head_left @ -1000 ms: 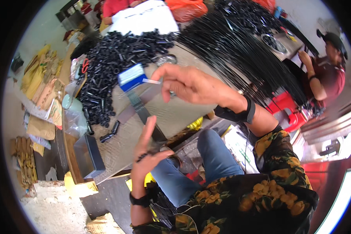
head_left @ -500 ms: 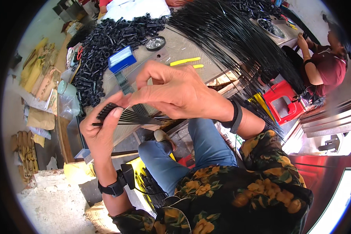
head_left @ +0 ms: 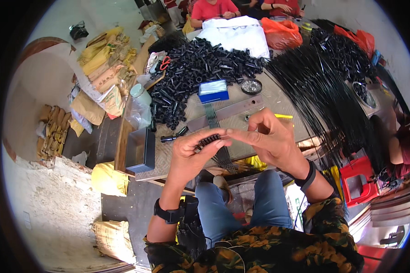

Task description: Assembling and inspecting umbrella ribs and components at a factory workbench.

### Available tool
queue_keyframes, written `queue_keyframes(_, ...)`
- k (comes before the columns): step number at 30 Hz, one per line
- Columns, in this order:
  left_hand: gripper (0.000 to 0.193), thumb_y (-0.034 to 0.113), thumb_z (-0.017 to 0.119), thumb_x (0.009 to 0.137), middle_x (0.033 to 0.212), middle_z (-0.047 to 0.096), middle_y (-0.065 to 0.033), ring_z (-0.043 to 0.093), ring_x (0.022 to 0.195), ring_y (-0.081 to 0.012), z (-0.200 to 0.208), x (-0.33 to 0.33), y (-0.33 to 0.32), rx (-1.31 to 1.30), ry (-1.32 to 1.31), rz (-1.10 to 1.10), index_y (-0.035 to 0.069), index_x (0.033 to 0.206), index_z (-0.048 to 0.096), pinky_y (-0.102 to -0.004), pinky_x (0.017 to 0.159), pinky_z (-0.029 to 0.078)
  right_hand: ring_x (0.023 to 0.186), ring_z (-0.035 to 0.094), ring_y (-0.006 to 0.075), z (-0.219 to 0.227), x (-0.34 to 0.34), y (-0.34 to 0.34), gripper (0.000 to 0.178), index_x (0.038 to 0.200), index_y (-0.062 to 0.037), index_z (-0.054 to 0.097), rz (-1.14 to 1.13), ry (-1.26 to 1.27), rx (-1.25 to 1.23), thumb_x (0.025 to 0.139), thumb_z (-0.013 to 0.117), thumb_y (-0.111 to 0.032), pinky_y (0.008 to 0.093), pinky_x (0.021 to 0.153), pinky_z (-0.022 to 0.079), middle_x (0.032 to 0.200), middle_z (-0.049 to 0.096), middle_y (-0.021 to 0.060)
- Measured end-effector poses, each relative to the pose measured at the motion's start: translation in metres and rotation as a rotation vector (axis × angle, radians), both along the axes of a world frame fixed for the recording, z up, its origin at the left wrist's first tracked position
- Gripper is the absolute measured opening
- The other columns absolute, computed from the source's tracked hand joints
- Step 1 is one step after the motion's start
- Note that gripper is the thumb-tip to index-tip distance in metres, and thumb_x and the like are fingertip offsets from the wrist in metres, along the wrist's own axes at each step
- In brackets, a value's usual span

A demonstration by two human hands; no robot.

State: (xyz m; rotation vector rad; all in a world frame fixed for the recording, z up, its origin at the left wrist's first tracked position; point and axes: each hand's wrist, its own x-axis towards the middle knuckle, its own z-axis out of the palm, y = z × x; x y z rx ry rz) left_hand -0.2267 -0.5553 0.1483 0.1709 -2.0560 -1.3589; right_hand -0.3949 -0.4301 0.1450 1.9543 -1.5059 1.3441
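My left hand (head_left: 189, 150) is closed, pinching a row of small black ribbed pieces (head_left: 208, 140) between thumb and forefinger. Thin dark rods (head_left: 224, 159) fan out below that row, near the table's front edge. From the right, my right hand (head_left: 275, 141) meets it, thumb and forefinger pressed together at the row's end. A thin pale pin seems to show at those fingertips, though it is very small. Just beyond the hands, more thin dark rods (head_left: 211, 113) lie across a flat metal bar (head_left: 237, 110), reaching toward a blue box (head_left: 213, 96) of thin pale pins.
Black tubes (head_left: 200, 63) are heaped behind the blue box, near a round dish (head_left: 251, 86). Long black rods (head_left: 323, 91) spread over the table's right side. A dark bin (head_left: 141, 150) sits at the left edge, a red stool (head_left: 360, 182) at right. Other people sit across the table.
The view has shifted, bringing in the table's far side and other people. Both hands now appear farther right. The right fingers still meet the end of the black row.
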Motion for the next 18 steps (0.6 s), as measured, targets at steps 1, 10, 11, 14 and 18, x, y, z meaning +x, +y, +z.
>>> queue_keyframes(1,0.022,-0.001,0.061,0.084,0.090,0.069,-0.0108,0.065,0.085,-0.0146,0.001,0.002,0.001,0.007,-0.027,0.013,-0.001,0.105,0.064,-0.0255,0.076,0.051,0.057,0.048,0.0137,-0.002,0.000,-0.003,0.060,0.112,-0.0285,0.066,0.007,0.010,-0.002,0.063,0.060,0.005,0.0260,0.043,0.038,0.075,0.044,0.0013)
queue_keyframes(10,0.021,-0.002,0.060,0.084,0.090,0.068,-0.0123,0.066,0.086,-0.0181,0.006,0.002,-0.003,0.058,-0.048,0.010,-0.002,0.105,0.064,-0.0267,0.077,0.052,0.057,0.050,0.0152,0.001,0.003,-0.010,0.049,0.107,-0.0218,0.068,0.042,-0.086,-0.001,0.067,0.061,0.007,0.0271,0.045,0.040,0.074,0.045,0.0031)
queue_keyframes(11,0.021,-0.002,0.060,0.084,0.091,0.068,-0.0123,0.066,0.087,-0.0185,0.007,0.000,-0.002,0.065,-0.034,-0.001,-0.003,0.105,0.064,-0.0265,0.077,0.052,0.057,0.051,0.0154,0.002,0.001,-0.011,0.049,0.107,-0.0215,0.068,0.074,-0.112,-0.004,0.068,0.061,0.007,0.0270,0.046,0.040,0.074,0.046,0.0032)
queue_keyframes(14,0.022,0.003,0.062,0.085,0.094,0.069,-0.0098,0.065,0.087,-0.0126,0.005,-0.001,-0.002,0.104,-0.004,-0.039,-0.001,0.107,0.063,-0.0221,0.075,0.051,0.058,0.051,0.0158,0.006,0.000,-0.012,0.048,0.106,-0.0208,0.069,0.136,-0.156,-0.018,0.068,0.061,0.007,0.0268,0.047,0.040,0.075,0.047,0.0033)
queue_keyframes(18,0.022,0.003,0.062,0.085,0.093,0.069,-0.0093,0.065,0.085,-0.0110,0.001,-0.002,-0.003,0.119,-0.006,-0.022,-0.001,0.107,0.063,-0.0212,0.074,0.050,0.068,0.043,0.0126,0.003,-0.001,-0.012,0.045,0.106,-0.0139,0.069,0.221,-0.209,0.035,0.069,0.062,0.011,0.0220,0.053,0.035,0.079,0.038,0.0021)
